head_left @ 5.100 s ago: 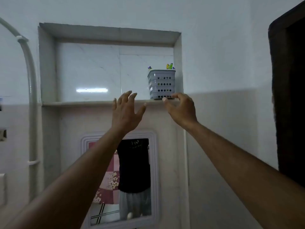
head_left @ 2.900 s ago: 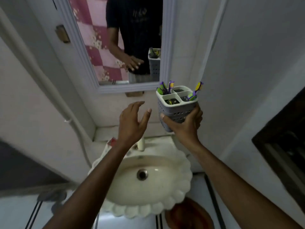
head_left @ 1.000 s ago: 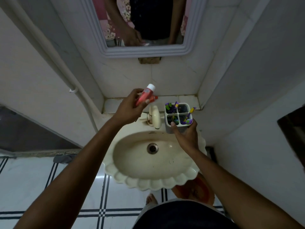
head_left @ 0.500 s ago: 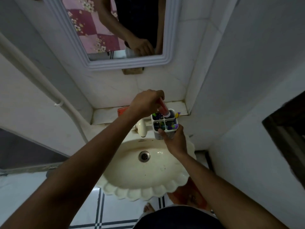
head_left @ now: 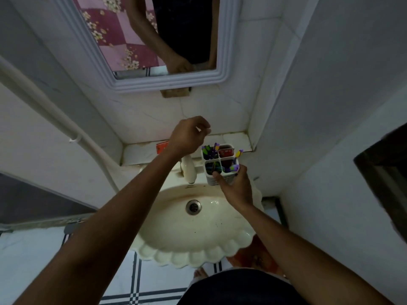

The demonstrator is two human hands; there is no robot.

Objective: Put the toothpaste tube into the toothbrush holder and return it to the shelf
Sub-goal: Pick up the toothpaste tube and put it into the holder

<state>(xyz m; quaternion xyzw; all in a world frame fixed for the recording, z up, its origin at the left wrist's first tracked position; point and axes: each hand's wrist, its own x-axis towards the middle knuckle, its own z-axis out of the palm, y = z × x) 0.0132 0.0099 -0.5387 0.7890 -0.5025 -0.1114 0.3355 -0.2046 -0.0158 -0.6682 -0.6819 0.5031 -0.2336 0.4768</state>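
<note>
While right hand (head_left: 236, 188) grips holder (head_left: 220, 166), tap (head_left: 189, 170) stands just left.

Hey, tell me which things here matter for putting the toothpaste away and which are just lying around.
Part of the job:
- toothbrush holder, gripped by the right hand
- toothpaste tube, red, in the far right compartment
- left hand, empty, above the holder

Just lying about:
- sink
- tap
- mirror
- red packet on the ledge
- toothbrushes

red toothpaste tube (head_left: 225, 151) in holder's (head_left: 213, 181) far-right compartment
</note>
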